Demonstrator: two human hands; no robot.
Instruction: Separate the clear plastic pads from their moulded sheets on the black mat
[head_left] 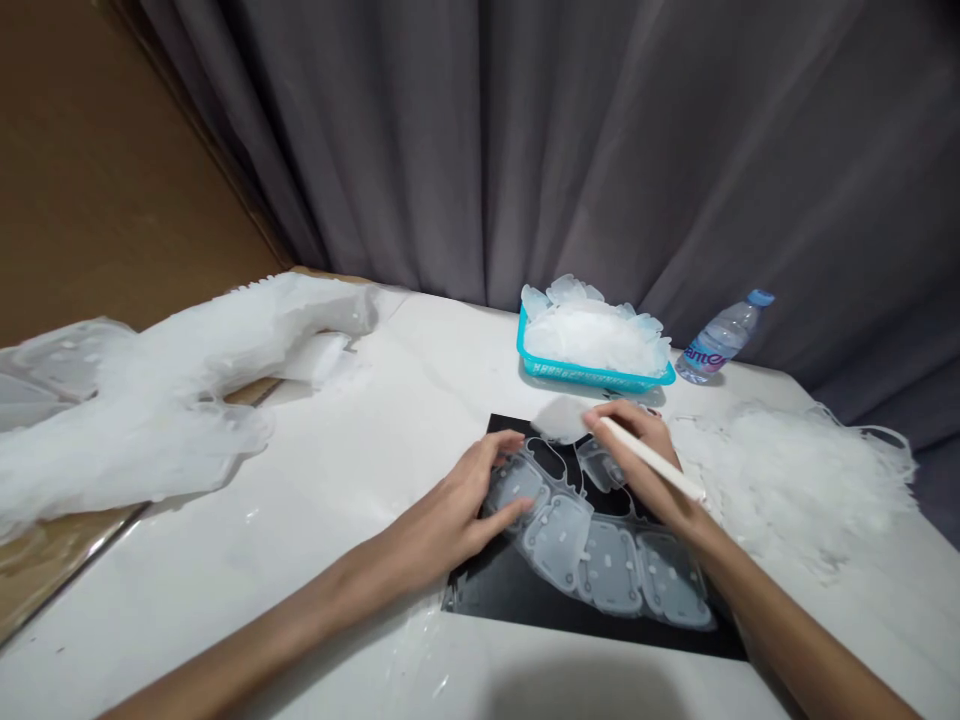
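A translucent plastic sheet of joined, rounded panels (615, 565) lies in a curve on a black mat (517, 600). My left hand (480, 495) rests on the sheet's left end, fingers apart. My right hand (637, 450) is closed around a slim white pen-shaped tool (652, 460), whose back end points toward me; its tip is hidden. At my right fingertips is a loose frosted plastic piece (561, 418), partly over the mat's far edge. Whether these fingers also pinch that piece, I cannot tell. Thin outline strips with gaps show between my hands.
Behind the mat stands a turquoise basket (600, 378) heaped with frosted pieces. A water bottle (720, 340) is beside it. To the right lies a pile of thin plastic scraps (795, 480). Stacked translucent sheets (187, 380) cover the left side. A grey curtain (420, 140) hangs behind.
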